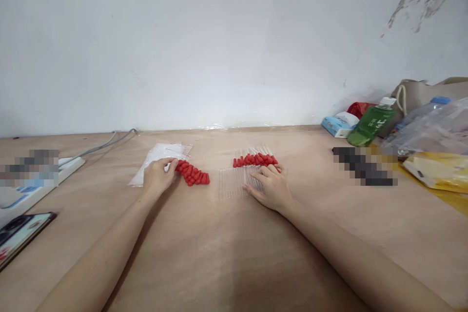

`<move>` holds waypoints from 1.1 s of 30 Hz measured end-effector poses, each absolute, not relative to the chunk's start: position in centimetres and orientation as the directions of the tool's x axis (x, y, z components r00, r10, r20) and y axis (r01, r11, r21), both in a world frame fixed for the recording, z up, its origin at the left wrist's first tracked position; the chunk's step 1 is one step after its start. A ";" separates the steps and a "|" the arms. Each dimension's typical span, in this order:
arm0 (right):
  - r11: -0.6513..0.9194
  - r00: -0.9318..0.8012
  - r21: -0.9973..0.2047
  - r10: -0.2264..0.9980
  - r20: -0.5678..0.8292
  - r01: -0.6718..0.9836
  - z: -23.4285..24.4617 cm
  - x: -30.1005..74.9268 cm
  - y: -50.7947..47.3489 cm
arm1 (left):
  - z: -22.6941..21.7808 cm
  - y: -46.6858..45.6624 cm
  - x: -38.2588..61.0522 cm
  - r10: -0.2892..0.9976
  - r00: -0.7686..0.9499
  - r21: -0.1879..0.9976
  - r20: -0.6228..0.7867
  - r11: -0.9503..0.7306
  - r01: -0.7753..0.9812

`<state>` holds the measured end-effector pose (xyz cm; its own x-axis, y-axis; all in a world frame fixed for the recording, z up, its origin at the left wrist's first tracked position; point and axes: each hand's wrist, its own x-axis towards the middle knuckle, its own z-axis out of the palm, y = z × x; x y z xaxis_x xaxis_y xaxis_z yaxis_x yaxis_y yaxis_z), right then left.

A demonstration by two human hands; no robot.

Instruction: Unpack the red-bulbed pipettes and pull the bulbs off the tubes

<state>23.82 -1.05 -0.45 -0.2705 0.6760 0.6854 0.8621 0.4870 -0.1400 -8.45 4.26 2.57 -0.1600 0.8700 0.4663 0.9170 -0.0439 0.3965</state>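
Note:
My left hand [159, 175] is at the left end of a heap of small red rubber bulbs [193, 174]. Its thumb and forefinger are pinched together on a bulb at the heap's edge. My right hand [271, 186] lies over a row of thin clear glass tubes [231, 183], thumb and forefinger apart, fingertips touching the tubes. Just beyond its knuckles is a row of tubes capped with red bulbs [256, 159], their clear ends pointing toward the wall. The right hand's other fingers are partly hidden behind the hand.
White plastic bags [153, 153] lie beyond my left hand. At left are a white power strip [69, 165] with a grey cable and a phone [27, 234]. On the right stand a tissue pack [334, 126], a green bottle [373, 124] and plastic bags [435, 129]. A wall closes the back.

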 end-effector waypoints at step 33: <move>0.301 0.127 -0.465 0.713 0.690 0.833 -1.3 27.1 -0.1 | 5.1 9.4 9.0 0.975 -0.021 0.283 -0.221 0.085 0.955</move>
